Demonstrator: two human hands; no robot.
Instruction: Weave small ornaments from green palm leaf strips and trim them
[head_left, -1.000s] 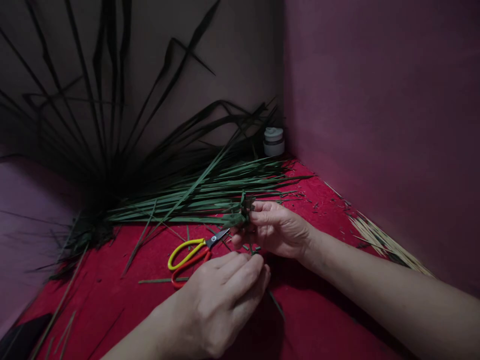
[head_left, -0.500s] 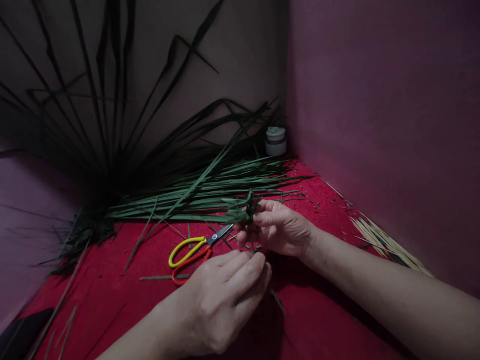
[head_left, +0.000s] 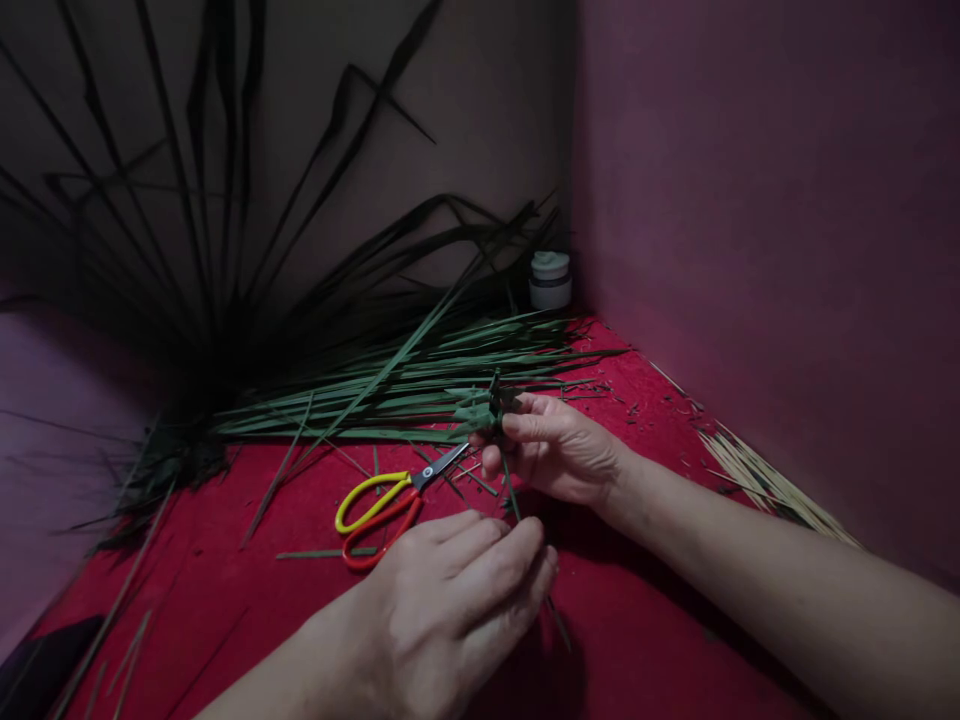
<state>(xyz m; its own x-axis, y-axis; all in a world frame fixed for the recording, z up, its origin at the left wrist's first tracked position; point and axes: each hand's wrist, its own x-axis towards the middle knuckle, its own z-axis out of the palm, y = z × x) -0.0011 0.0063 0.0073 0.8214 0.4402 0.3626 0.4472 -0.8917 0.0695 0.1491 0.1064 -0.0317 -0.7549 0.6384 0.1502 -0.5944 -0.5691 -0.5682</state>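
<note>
Left hand: Your left hand (head_left: 465,605) is nearest you, its curled fingers closed around a thin green stem (head_left: 511,485); the fingertips' contact is hidden. It sits slightly lower and farther right than a moment ago, showing more stem between your hands.
Right hand: Your right hand (head_left: 562,445) is just beyond, thumb and fingers clamped on a folded green leaf piece (head_left: 480,412).
Leaf piece: At the right hand's fingertips, with the stem running down from it toward you. It has shifted slightly left.
Scissors: Yellow-and-red-handled scissors (head_left: 418,482) lie left of the stem on the red surface (head_left: 645,610), tips toward the right hand.
Pale sticks: A loose bundle of pale sticks (head_left: 776,490) lies at the right, by the purple wall (head_left: 765,220).
Leaf strips: Long green strips (head_left: 405,385) lie piled beyond the scissors.
Container: A small white container (head_left: 550,282) stands in the far corner; any lettering is too dim to read.
Tall leaves: Dark blades (head_left: 229,150) fan up the back wall.
</note>
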